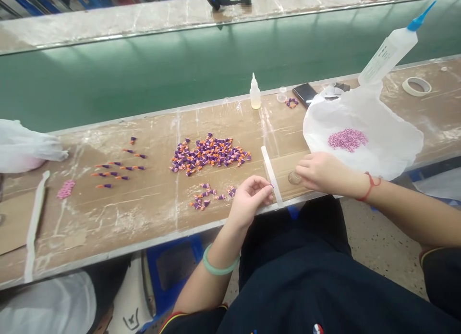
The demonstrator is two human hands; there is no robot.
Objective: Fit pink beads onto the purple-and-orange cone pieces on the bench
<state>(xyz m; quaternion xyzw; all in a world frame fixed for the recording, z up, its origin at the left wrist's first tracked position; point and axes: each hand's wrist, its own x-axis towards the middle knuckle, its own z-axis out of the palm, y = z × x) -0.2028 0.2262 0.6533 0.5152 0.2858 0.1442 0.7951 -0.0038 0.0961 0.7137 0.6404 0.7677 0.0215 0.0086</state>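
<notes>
My left hand [251,198] is near the table's front edge, thumb and forefinger pinched on a small dark purple piece, most of it hidden by the fingertips. Just right of those fingertips lies a narrow white strip [271,173]. My right hand [320,171] has its fingertips pressed together at the edge of a small round clear dish [294,178]; what they hold, if anything, is hidden. Left of my left hand is a loose group of purple and orange figure pieces [201,203], with a larger pile [212,154] of similar pieces behind it.
White sheeting [392,137] on the right bears a heap of small pink pieces [347,140]. A small dropper bottle [255,93], a phone [304,93], a tilted large bottle [391,55] and a tape roll [417,86] stand or lie at the back. Spaced-out purple-orange pieces [120,168] lie left.
</notes>
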